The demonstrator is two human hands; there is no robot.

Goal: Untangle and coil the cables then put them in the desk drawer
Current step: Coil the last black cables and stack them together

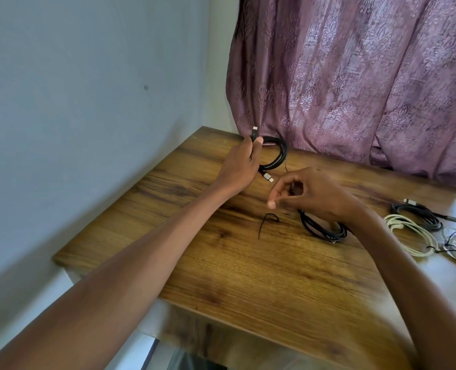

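Left hand [244, 162] grips a coiled black cable [274, 153] at frame centre, upper part, thumb clamped over the loops; both metal plugs poke out, one above the fist, one below. Right hand [309, 193] has fingers curled in a pinch on what looks like a thin black tie strand [286, 166] running up toward the coil; blurred, can't confirm it's gripped.

On the wooden desk [221, 276]: loose black tie [268, 221] lower centre, second black cable coil [320, 228] partly under the right wrist. Right edge of frame: dark grey coil [419, 213], white cables [413, 236] bundled with ties. Drawer not in view.

Handling, my read: cable is light, braided, springy, so loops will fan open if the clamp slackens. Hold across all loops at one point, near the plugs. Tie is thin and floppy, easy to drop; pinch it close to its end.
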